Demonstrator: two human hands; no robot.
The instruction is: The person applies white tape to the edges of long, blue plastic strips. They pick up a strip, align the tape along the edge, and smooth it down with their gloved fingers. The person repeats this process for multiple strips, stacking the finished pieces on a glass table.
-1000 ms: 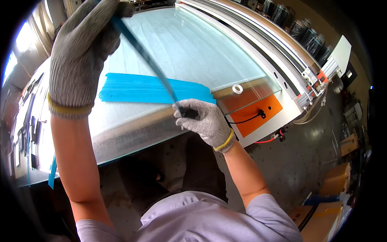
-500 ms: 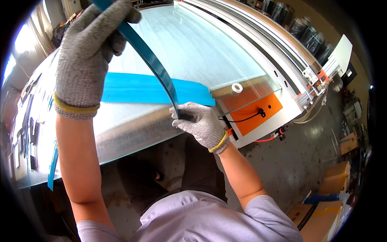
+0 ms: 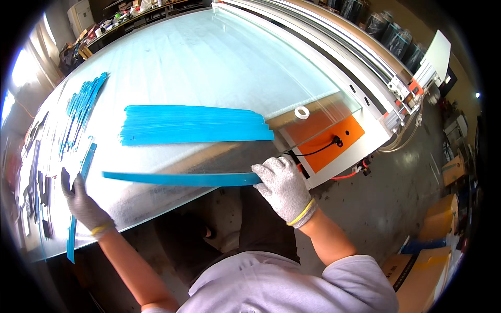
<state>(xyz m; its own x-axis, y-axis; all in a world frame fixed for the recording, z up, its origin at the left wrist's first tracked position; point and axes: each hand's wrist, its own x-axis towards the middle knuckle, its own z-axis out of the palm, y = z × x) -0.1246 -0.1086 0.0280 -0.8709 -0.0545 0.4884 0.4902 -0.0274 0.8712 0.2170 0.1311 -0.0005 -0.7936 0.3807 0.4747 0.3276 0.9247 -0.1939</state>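
My right hand [image 3: 286,192], in a grey knit glove with a yellow cuff, grips the right end of a long flat blue strip [image 3: 182,179]. The strip stretches leftward over the near edge of the glass tabletop [image 3: 182,68], slightly bowed. To the left, my gloved left hand [image 3: 86,206] has its fingers apart and nothing held in them. It hovers over or touches another blue strip [image 3: 87,159] that overhangs the near edge; contact is unclear. Just beyond the held strip lies a neat stack of blue strips [image 3: 195,125], side by side.
Narrower blue strips [image 3: 83,112] lie loosely bunched at the left, with dark pieces [image 3: 43,190] beyond them. A white ring [image 3: 301,112] sits near an orange panel [image 3: 336,143] with a black cable. A white rail machine [image 3: 360,68] borders the right side. Cardboard boxes [image 3: 422,271] stand lower right.
My left hand has let go of the strip and moved down and left, its fingers spreading. The strip has swung from upright to nearly level. My right hand has shifted slightly right and down.
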